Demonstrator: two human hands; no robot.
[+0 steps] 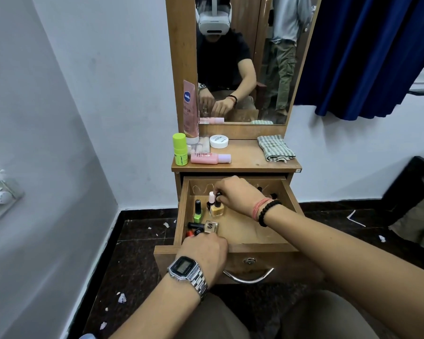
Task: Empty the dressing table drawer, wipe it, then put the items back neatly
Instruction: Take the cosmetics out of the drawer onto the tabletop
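Two hands are in the open drawer; my right hand pinches the black cap of a yellow polish bottle standing mid-left; my left hand curls over the front-left corner, though I cannot tell what it grasps; a green bottle lies beside the yellow one.

"Vaseline" on pink tube

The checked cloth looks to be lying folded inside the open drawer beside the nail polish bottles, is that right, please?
Not quite: the head view shows the checked cloth folded on the dressing table top, at its right side, not inside the open drawer with the nail polish bottles.
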